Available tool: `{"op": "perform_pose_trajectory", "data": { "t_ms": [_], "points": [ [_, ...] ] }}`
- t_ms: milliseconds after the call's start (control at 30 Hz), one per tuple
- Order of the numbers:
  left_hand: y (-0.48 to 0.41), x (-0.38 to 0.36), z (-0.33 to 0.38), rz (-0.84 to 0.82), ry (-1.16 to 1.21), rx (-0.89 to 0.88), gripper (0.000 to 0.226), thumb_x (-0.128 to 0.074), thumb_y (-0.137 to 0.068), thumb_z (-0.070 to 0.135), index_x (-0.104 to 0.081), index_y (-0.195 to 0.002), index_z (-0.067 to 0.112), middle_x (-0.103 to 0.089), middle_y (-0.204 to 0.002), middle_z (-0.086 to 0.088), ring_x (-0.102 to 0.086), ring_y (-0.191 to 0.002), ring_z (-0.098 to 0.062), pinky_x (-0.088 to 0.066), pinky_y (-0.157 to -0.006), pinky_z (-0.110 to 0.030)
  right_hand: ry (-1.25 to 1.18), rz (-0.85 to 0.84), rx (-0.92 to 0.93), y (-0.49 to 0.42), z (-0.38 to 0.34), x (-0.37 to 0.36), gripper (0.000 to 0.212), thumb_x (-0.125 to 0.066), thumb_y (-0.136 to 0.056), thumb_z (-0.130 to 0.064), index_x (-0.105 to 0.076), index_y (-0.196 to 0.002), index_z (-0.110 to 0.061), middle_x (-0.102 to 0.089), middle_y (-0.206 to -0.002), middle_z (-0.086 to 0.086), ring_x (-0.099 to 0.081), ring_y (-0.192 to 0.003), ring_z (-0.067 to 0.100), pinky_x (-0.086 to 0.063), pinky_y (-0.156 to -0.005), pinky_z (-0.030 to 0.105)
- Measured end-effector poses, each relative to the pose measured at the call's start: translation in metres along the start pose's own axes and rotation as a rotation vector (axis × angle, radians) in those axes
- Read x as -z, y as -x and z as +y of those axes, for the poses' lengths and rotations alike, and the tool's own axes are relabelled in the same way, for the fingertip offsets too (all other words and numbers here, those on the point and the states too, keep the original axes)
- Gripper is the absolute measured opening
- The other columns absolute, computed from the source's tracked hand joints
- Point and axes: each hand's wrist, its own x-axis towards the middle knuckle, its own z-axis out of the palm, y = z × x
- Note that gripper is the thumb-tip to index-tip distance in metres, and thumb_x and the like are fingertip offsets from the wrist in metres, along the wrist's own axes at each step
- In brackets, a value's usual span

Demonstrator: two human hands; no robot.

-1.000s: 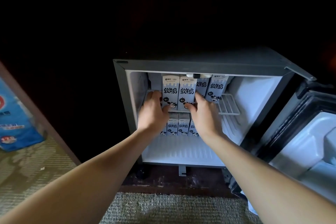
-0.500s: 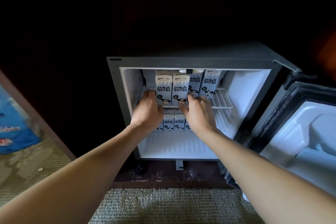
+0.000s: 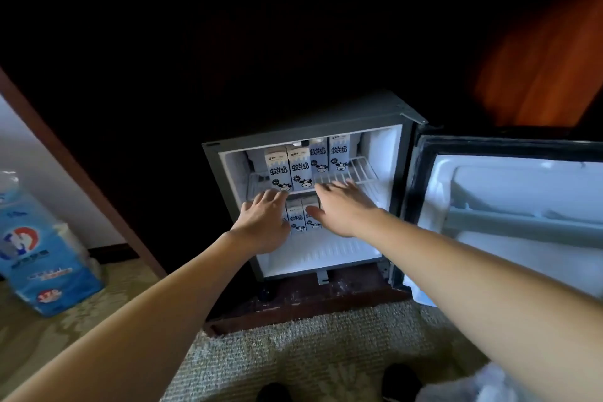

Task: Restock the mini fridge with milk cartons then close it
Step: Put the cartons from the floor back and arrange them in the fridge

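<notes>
Right now my left hand (image 3: 264, 222) and right hand (image 3: 346, 209) are both flat and splayed, fingers straight, gripping nothing, in front of the open mini fridge (image 3: 303, 135). It is a boxy grey cabinet lined in smooth white plastic, ribbed on the floor. Four upright milk cartons (image 3: 300, 170), pale blue card printed with a cartoon cow, stand on the thin white wire shelf (image 3: 359, 173): two at the front left, two further back to their right. Lower cartons (image 3: 297, 217) of the same print stand beneath the shelf, partly hidden behind my hands. My fingertips lie by the shelf's front edge; whether they touch it I cannot tell. The door (image 3: 509, 206) hangs wide open at the right, its inner moulding white. Looped beige carpet (image 3: 293, 352) lies below, and a blue plastic-wrapped pack (image 3: 42, 258) stands far left.
</notes>
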Motion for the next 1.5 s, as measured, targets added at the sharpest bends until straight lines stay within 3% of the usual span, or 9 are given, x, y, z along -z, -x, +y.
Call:
{"op": "perform_pose_trajectory", "data": {
  "t_ms": [167,533,633,833,933,1133,1233,1333,1500],
  "points": [
    [0.027,0.033,0.049,-0.027,-0.108,-0.118,0.059,-0.050,-0.098,0.036,-0.030,-0.153,0.027,-0.029,-0.158,0.003,-0.020,-0.147,-0.017,-0.012,-0.120,-0.050,-0.017,0.078,0.028,0.077,0.015,0.052,0.062,-0.037,-0.104,-0.051,-0.028,-0.151,-0.013,-0.049,-0.147,0.009,-0.048,-0.130,0.029,-0.035,-0.113,0.044],
    [0.073,0.054,0.237,0.117,-0.119,-0.530,0.060,-0.050,-0.099,0.040,-0.031,-0.153,0.024,-0.029,-0.160,0.002,-0.018,-0.150,-0.018,-0.012,-0.121,-0.049,-0.032,0.199,-0.226,0.289,0.086,0.110,0.065,-0.046,-0.101,-0.047,-0.027,-0.154,-0.014,-0.042,-0.152,0.005,-0.034,-0.141,0.024,-0.026,-0.114,0.034],
    [0.094,0.034,0.294,0.093,-0.097,-0.634,0.059,-0.047,-0.099,0.041,-0.031,-0.153,0.024,-0.027,-0.161,0.001,-0.016,-0.150,-0.019,-0.009,-0.121,-0.049,-0.029,0.250,-0.323,0.348,0.107,0.093,0.066,-0.049,-0.099,-0.049,-0.032,-0.154,-0.016,-0.041,-0.154,0.002,-0.031,-0.143,0.021,-0.023,-0.116,0.033],
    [0.143,-0.033,0.379,0.102,-0.108,-0.814,0.054,-0.042,-0.101,0.038,-0.032,-0.151,0.022,-0.027,-0.160,-0.001,-0.016,-0.150,-0.020,-0.004,-0.122,-0.049,-0.105,0.319,-0.548,0.452,0.139,0.041,0.054,-0.053,-0.099,-0.043,-0.044,-0.146,-0.019,-0.049,-0.147,0.000,-0.041,-0.137,0.020,-0.033,-0.113,0.035],
    [0.163,-0.079,0.413,0.047,-0.092,-0.839,0.053,-0.041,-0.102,0.040,-0.033,-0.150,0.020,-0.029,-0.159,-0.003,-0.018,-0.150,-0.022,-0.006,-0.121,-0.051,-0.176,0.277,-0.697,0.488,0.148,-0.003,0.055,-0.050,-0.100,-0.045,-0.039,-0.150,-0.025,-0.043,-0.152,-0.003,-0.038,-0.141,0.019,-0.030,-0.117,0.037],
    [0.201,-0.162,0.446,-0.060,-0.067,-0.908,0.058,-0.052,-0.095,0.043,-0.039,-0.146,0.022,-0.035,-0.155,-0.003,-0.025,-0.147,-0.022,-0.012,-0.120,-0.050,-0.202,0.209,-0.806,0.544,0.158,-0.085,0.041,-0.058,-0.098,-0.035,-0.053,-0.135,-0.018,-0.058,-0.135,0.003,-0.052,-0.125,0.022,-0.032,-0.110,0.033],
    [0.206,-0.192,0.449,-0.055,-0.016,-0.974,0.048,-0.056,-0.092,0.034,-0.050,-0.138,0.022,-0.049,-0.146,-0.002,-0.040,-0.138,-0.022,-0.017,-0.116,-0.045,-0.242,0.212,-0.862,0.565,0.165,-0.123,0.034,-0.063,-0.093,-0.028,-0.062,-0.123,-0.013,-0.066,-0.119,0.006,-0.061,-0.109,0.026,-0.044,-0.098,0.037],
    [0.210,-0.218,0.449,-0.092,-0.030,-1.002,0.045,-0.057,-0.089,0.027,-0.054,-0.133,0.020,-0.054,-0.139,-0.002,-0.045,-0.132,-0.023,-0.020,-0.113,-0.046,-0.359,0.125,-0.925,0.575,0.167,-0.163,0.026,-0.055,-0.090,-0.026,-0.065,-0.107,-0.008,-0.068,-0.101,0.010,-0.065,-0.091,0.030,-0.052,-0.081,0.041],
    [0.220,-0.258,0.432,-0.342,-0.155,-0.921,0.043,-0.050,-0.096,0.029,-0.046,-0.137,0.018,-0.044,-0.147,-0.004,-0.032,-0.141,-0.024,-0.015,-0.117,-0.053,-0.497,0.061,-0.958,0.583,0.150,-0.218,0.043,-0.066,-0.089,-0.022,-0.058,-0.130,-0.010,-0.061,-0.128,0.015,-0.058,-0.114,0.031,-0.049,-0.097,0.047]
  ]
}}
